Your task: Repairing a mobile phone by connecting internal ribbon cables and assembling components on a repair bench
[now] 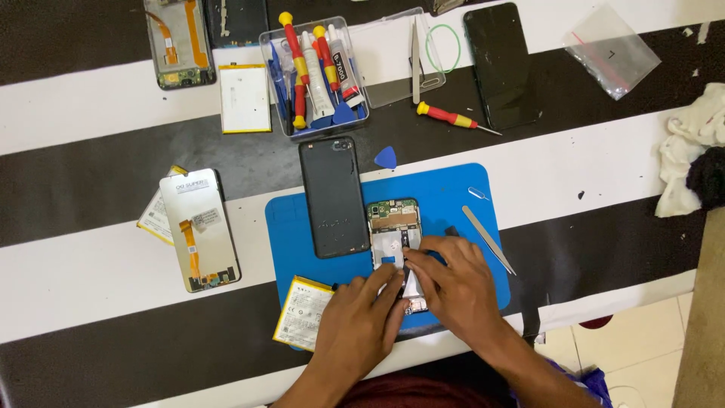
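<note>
Working mid-teardown: left hand [361, 317] and right hand [453, 283] are pinching fingertips onto the opened phone chassis [394, 234] on the blue mat [453, 189], black back cover [333, 196] already off, yellow-edged battery [302, 311] already out.

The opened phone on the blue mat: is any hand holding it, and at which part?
Both hands rest on the opened phone at its lower half: left hand at the bottom left edge, right hand over the lower right. A closed grip cannot be told.
</note>
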